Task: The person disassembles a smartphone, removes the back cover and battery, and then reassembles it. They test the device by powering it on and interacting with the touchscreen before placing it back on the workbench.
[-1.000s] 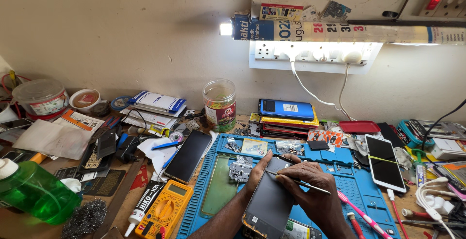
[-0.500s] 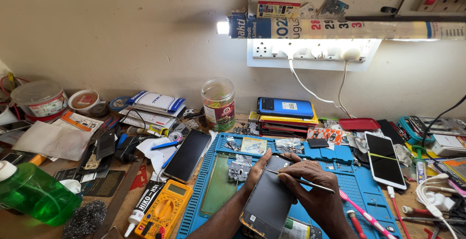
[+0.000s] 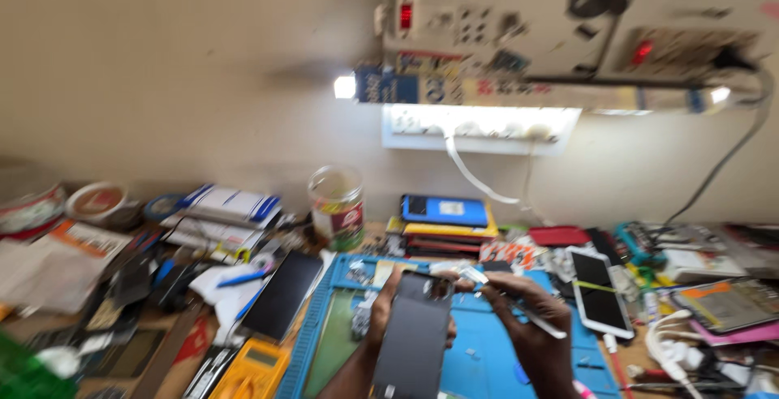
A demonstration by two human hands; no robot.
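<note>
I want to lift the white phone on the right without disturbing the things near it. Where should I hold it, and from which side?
Grip the white phone by its two long edges, coming from above. It lies flat, screen up, so only the thin sides offer a hold. Small parts crowd its edges, so pinch near the middle, probably where the yellow band crosses it.

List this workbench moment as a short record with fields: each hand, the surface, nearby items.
Left hand: grips the dark phone, lifted and tilted over the mat
Right hand: holds a thin white tool, tip near the phone's top end
Surface: blue work mat
Nearby: white phone to the right, black phone to the left, yellow multimeter
Image: blurred
</note>
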